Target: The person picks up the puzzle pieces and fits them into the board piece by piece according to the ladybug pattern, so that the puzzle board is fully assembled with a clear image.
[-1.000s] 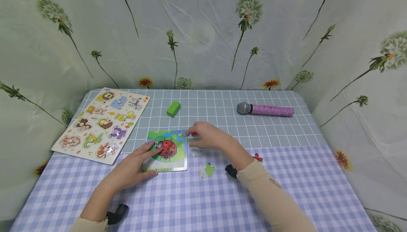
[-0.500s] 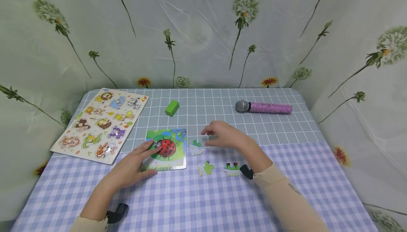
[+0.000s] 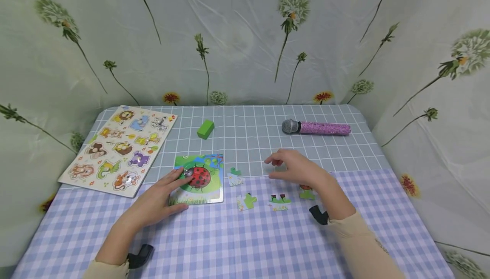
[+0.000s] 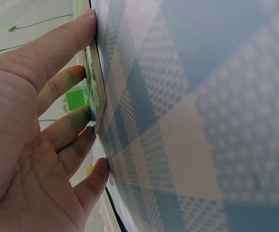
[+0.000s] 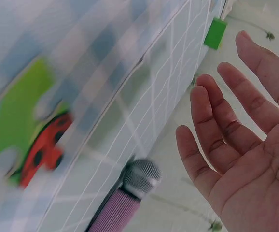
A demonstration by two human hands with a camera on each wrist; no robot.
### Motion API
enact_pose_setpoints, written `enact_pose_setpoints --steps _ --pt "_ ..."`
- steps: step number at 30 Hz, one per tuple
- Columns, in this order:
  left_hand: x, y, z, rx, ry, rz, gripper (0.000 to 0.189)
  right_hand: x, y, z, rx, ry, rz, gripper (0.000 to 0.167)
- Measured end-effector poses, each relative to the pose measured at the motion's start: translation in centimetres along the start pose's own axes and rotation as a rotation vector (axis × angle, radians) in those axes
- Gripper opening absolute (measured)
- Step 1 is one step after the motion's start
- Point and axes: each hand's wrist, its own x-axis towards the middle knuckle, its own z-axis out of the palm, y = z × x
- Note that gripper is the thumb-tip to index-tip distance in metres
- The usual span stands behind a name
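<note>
A square ladybug puzzle board (image 3: 214,192) lies left of centre in the head view. My left hand (image 3: 158,198) rests its fingertips on the board's left side, as the left wrist view also shows along the edge (image 4: 98,87). To the right of the board, my right hand (image 3: 294,167) is held above the cloth, fingers relaxed and holding nothing. Loose jigsaw pieces lie about: one piece (image 3: 235,178) beside the board, a second piece (image 3: 246,201) in front, a third piece (image 3: 280,201) farther right. Under the right wrist sits a green-and-red piece (image 3: 307,194), large in the right wrist view (image 5: 28,125).
An animal peg puzzle board (image 3: 121,151) lies slanted at the left. Behind the ladybug board is a green block (image 3: 206,129). A microphone (image 3: 315,127) with a glittery pink handle lies at the back right. A checked cloth (image 3: 214,240) covers the table's front.
My right hand has left the ladybug board's upper right edge and moved right, uncovering several loose pieces. My left hand has stayed on the board.
</note>
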Motion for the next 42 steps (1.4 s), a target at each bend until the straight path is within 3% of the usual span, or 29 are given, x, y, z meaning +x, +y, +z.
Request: enact_pose_setpoints --steps 11,24,33,42 --pt "0.0 -0.1 0.0 -0.010 -0.005 -0.008 0.076 -4.3 3.2 -0.4 0.062 0.063 0.101 0.042" --pt "-0.1 0.1 0.0 -0.015 -0.002 -0.005 0.076 -8.2 5.2 1.5 0.010 0.124 0.281 0.049" --pt "-0.1 0.0 0.0 -0.026 -0.006 -0.006 0.075 -8.8 5.2 2.8 0.042 0.164 0.297 0.054" --pt "-0.1 -0.1 0.1 -0.027 -0.005 -0.002 0.075 -8.8 5.1 2.8 0.050 0.176 0.284 0.052"
